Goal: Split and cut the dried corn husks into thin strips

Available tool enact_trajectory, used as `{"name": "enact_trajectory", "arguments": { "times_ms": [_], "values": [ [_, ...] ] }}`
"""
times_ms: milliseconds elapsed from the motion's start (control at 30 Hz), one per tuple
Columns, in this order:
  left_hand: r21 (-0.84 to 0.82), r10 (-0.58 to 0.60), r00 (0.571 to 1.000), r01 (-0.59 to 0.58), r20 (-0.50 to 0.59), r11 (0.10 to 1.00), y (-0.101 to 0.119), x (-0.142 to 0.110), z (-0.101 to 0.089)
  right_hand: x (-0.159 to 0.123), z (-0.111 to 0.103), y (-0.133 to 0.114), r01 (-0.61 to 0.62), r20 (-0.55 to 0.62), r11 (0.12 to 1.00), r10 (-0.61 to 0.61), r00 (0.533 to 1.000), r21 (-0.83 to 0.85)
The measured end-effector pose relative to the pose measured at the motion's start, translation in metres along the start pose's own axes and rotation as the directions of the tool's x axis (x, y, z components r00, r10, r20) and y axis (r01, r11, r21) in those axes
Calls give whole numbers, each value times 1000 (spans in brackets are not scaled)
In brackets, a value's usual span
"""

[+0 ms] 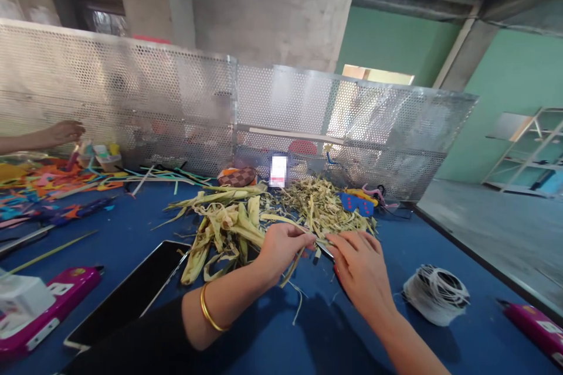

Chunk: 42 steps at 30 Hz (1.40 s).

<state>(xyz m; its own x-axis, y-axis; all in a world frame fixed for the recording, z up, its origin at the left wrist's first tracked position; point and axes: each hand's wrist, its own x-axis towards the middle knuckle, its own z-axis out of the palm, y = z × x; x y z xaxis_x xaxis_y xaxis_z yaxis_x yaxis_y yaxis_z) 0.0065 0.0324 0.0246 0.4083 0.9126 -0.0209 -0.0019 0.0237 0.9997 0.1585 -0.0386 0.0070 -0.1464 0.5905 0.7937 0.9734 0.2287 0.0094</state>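
Note:
My left hand point(284, 249), below a gold bangle, pinches a strip of dried corn husk point(292, 268) between thumb and fingertips. Close on its right, my right hand point(363, 263) is curled with its fingertips at the same strip. A short metal blade point(325, 249) shows between the hands, and a bit of red peeks out under my right hand; this looks like a pair of scissors, mostly hidden by the palm. Whole dried corn husks point(229, 225) lie left of my hands. Behind them is a heap of shredded husk point(325, 199). Thin white thread point(299, 304) trails on the table below.
A roll of white string point(436, 294) stands at right, near a magenta tool point(534, 328). At left lie a dark phone point(132, 293) and a magenta power strip point(53, 304). A perforated metal screen point(185, 105) closes the back. Another person's hand point(61, 133) reaches over colourful scraps point(53, 179).

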Motion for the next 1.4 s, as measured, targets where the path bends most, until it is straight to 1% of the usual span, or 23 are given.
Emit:
{"name": "enact_trajectory", "arguments": {
  "times_ms": [100, 133, 167, 200, 233, 267, 300, 333, 367, 400, 467, 533, 600, 667, 767, 833, 900, 967, 1033, 1100, 1167, 1233, 1400],
  "values": [
    [-22, 23, 999, -24, -37, 999, -1, 1, 0, -2, -6, -5, -52, -183, 997, 62, 981, 60],
    [-42, 32, 999, -33, -39, 999, -2, 1, 0, -4, -6, -8, -84, -195, 987, 110, 975, 140],
    [-63, 40, 998, -42, -38, 997, -3, 1, 0, -5, -5, -10, -135, -148, 957, 177, 973, 255],
    [-82, 47, 998, -49, -32, 995, -5, 1, 2, -5, -3, -12, -217, -54, 895, 257, 965, 390],
    [-99, 50, 998, -52, -22, 994, -6, 0, 3, -6, 1, -14, -335, 93, 785, 338, 936, 521],
    [-116, 50, 999, -51, -11, 992, -8, 0, 5, -6, 6, -15, -474, 254, 626, 412, 875, 619],
    [-132, 46, 999, -45, -1, 990, -10, -1, 7, -5, 11, -16, -593, 386, 432, 476, 790, 679],
    [-143, 38, 999, -36, 9, 989, -13, -3, 9, -5, 16, -16, -666, 483, 235, 526, 700, 708],
    [-149, 27, 999, -24, 18, 989, -15, -4, 11, -5, 20, -15, -684, 538, 64, 566, 624, 726],
    [-147, 18, 1000, -14, 25, 989, -18, -4, 13, -4, 23, -15, -668, 567, -69, 597, 567, 741],
    [-116, 23, 999, -17, 47, 993, -24, -5, 15, -4, 27, -15, -612, 591, -222, 629, 504, 759],
    [-65, 59, 995, -54, 82, 996, -28, -4, 16, -4, 28, -15, -588, 610, -287, 635, 474, 756],
    [-29, 75, 990, -72, 122, 997, -29, -1, 14, -4, 28, -13, -580, 601, -297, 662, 447, 758],
    [-34, 47, 990, -43, 134, 998, -28, 4, 11, -3, 26, -9, -580, 527, -216, 725, 443, 785],
    [-113, -20, 998, 26, 57, 993, -24, 12, 2, -1, 21, 4, -596, 344, 24, 797, 496, 803],
    [-222, -123, 990, 106, -68, 969, -20, 18, -6, 0, 16, 14, -597, 264, 146, 796, 545, 789],
    [-302, -200, 966, 143, -166, 942, -16, 23, -15, 1, 11, 22, -596, 227, 210, 787, 573, 775],
    [-278, -144, 966, 81, -216, 957, -10, 25, -20, 2, 7, 26, -603, 215, 247, 779, 589, 758],
    [-153, -7, 985, -20, -171, 988, -5, 22, -20, 2, 5, 24, -610, 225, 272, 758, 612, 744],
    [14, 116, 992, -115, -44, 993, 0, 16, -16, 3, 3, 19, -620, 256, 298, 719, 646, 725],
    [109, 126, 990, -132, 65, 985, 2, 10, -10, 5, 1, 13, -633, 300, 320, 674, 675, 705],
    [149, 105, 985, -125, 136, 981, 1, 4, -5, 6, 1, 6, -645, 345, 319, 639, 688, 695],
    [203, 117, 982, -146, 147, 968, -4, 2, 0, 7, 1, -2, -665, 400, 301, 607, 687, 684]
  ]
}}
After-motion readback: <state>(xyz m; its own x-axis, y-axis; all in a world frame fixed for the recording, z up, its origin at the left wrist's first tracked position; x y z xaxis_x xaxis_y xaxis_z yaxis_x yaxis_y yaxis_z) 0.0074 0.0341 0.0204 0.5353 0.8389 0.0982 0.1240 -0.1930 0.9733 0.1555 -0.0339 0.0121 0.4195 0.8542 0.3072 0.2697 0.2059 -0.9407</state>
